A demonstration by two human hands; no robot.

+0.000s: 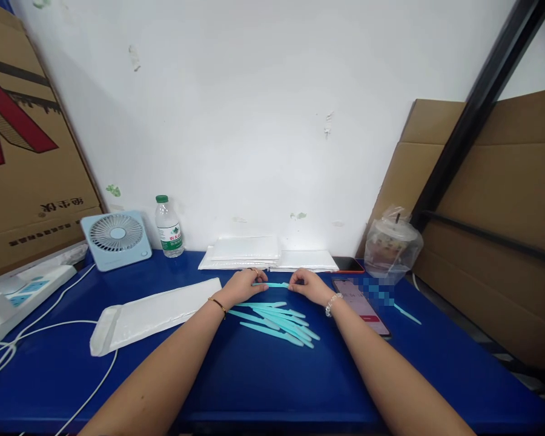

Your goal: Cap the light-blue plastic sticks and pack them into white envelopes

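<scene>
A slim turquoise eyebrow razor is stretched level between my two hands above the blue table. My left hand pinches its left end between thumb and fingers. At the other end, the fingertips of my right hand are closed on it. Just below lies a loose pile of matching eyebrow razors, several of them overlapping, roughly pointing left to right. Beside my left wrist rests a long white padded mailer. A phone with a lit screen lies to the right of my right wrist.
White mailers are stacked against the wall. Behind them at left stand a water bottle and a light-blue fan. A bagged drink cup, another turquoise razor and a dark phone are at right. White cables cross the left side.
</scene>
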